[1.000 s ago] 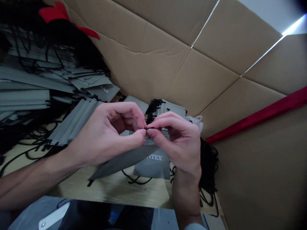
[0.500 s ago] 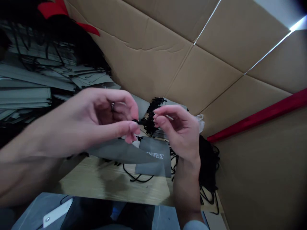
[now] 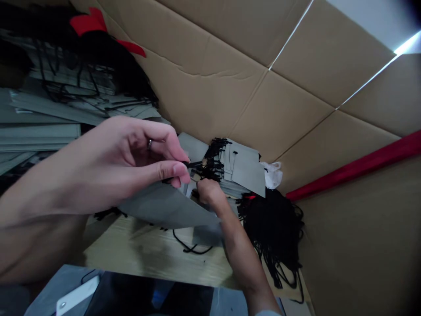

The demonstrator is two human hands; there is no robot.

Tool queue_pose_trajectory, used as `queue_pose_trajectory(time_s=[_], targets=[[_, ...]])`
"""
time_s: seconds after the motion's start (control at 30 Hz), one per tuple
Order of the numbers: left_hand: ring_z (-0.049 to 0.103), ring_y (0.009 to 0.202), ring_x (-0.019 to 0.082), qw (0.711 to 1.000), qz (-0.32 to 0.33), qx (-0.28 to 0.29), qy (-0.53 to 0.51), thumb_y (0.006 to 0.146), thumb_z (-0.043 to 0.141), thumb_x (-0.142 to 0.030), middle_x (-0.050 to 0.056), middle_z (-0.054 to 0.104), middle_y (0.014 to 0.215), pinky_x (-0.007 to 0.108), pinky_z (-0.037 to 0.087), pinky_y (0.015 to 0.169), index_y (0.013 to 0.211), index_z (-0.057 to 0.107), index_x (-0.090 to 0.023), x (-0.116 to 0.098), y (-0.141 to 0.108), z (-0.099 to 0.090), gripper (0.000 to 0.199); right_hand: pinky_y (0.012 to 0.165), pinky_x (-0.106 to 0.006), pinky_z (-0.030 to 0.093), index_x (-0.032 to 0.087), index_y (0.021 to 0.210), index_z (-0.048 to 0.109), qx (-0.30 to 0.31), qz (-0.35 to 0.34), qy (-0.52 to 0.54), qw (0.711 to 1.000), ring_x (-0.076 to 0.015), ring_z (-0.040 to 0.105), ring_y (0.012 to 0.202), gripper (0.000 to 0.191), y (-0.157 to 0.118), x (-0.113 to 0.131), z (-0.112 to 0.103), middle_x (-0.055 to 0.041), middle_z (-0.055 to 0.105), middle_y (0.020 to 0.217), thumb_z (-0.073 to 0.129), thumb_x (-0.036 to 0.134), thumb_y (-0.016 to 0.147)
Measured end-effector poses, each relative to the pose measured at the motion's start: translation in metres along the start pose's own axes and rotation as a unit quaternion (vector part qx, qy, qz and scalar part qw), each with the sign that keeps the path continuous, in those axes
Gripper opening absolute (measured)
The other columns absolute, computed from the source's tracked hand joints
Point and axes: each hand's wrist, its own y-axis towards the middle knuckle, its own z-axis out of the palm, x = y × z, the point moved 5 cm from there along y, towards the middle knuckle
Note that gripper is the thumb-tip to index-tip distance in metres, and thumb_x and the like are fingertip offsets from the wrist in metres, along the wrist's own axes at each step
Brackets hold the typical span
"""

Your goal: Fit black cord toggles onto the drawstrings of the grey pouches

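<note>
My left hand (image 3: 154, 153), with a ring on one finger, pinches a black cord (image 3: 194, 164) between thumb and fingertips. Just beneath it a grey paper bag (image 3: 167, 206) is tilted, its near side facing me. Beyond the bag, my right hand (image 3: 209, 192) is lower and farther off, fingers curled at the bag's far edge. What those fingers hold, if anything, is hidden. Close behind the hands lies a stack of grey bags (image 3: 248, 169) with bunched black cord ends (image 3: 213, 153).
A heap of black cords (image 3: 272, 228) lies on the right of the wooden table (image 3: 148, 254). Piles of grey bags (image 3: 36, 136) rise at left under black cords and a red strip (image 3: 88, 24). Cardboard walls (image 3: 213, 79) enclose the back; a white plastic bag (image 3: 272, 174) sits near them.
My right hand has moved down and away from the left fingertips, to the far side of the grey bag. My left hand keeps its pinch in nearly the same place.
</note>
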Motion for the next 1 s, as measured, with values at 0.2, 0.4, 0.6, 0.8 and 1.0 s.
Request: queue_pose_trajectory(time_s=[0.2, 0.4, 0.6, 0.8, 1.0], targets=[[0.084, 0.077, 0.014, 0.997, 0.034, 0.065, -0.024, 0.104, 0.079, -0.024, 0.0, 0.088, 0.085, 0.015, 0.065, 0.068, 0.091, 0.077, -0.017, -0.007, 0.009, 0.009, 0.015, 0.099, -0.045, 0.069, 0.016, 0.122, 0.079, -0.026, -0.121, 0.07, 0.99, -0.0243, 0.08, 0.108, 0.023, -0.031, -0.02, -0.027, -0.007, 0.082, 0.12, 0.087, 0.029, 0.106], [0.079, 0.074, 0.012, 0.998, 0.044, 0.048, -0.022, 0.101, 0.075, -0.022, 0.003, 0.086, 0.08, 0.017, 0.06, 0.066, 0.085, 0.08, -0.016, -0.017, 0.011, 0.022, 0.018, 0.086, -0.028, 0.059, 0.02, 0.117, 0.081, -0.201, -0.232, 0.22, 0.926, -0.0188, 0.079, 0.105, 0.013, -0.115, -0.046, -0.071, -0.0025, 0.086, 0.111, 0.085, 0.018, 0.104], [0.082, 0.077, 0.014, 0.998, 0.062, 0.022, -0.007, 0.099, 0.079, -0.022, 0.001, 0.087, 0.084, 0.018, 0.062, 0.068, 0.086, 0.083, -0.019, -0.012, 0.013, 0.025, 0.014, 0.077, -0.03, 0.058, 0.025, 0.116, 0.088, -0.419, -0.323, 0.304, 0.792, -0.0171, 0.076, 0.087, 0.014, -0.177, -0.037, -0.086, -0.0006, 0.084, 0.101, 0.092, 0.027, 0.103], [0.08, 0.075, 0.015, 0.998, 0.061, 0.006, 0.02, 0.098, 0.082, -0.029, -0.001, 0.086, 0.084, 0.021, 0.061, 0.066, 0.087, 0.086, -0.023, -0.011, 0.013, 0.028, 0.013, 0.078, -0.029, 0.061, 0.026, 0.118, 0.089, -0.48, -0.3, 0.277, 0.776, -0.0169, 0.078, 0.088, 0.015, -0.195, -0.025, -0.09, -0.001, 0.085, 0.102, 0.091, 0.024, 0.103], [0.08, 0.075, 0.017, 0.997, 0.067, 0.01, 0.034, 0.097, 0.082, -0.032, -0.001, 0.086, 0.081, 0.024, 0.062, 0.067, 0.087, 0.086, -0.025, -0.011, 0.012, 0.03, 0.013, 0.078, -0.031, 0.065, 0.028, 0.12, 0.089, -0.505, -0.288, 0.271, 0.767, -0.0192, 0.08, 0.087, 0.016, -0.2, -0.02, -0.091, -0.0022, 0.086, 0.103, 0.09, 0.027, 0.104]])
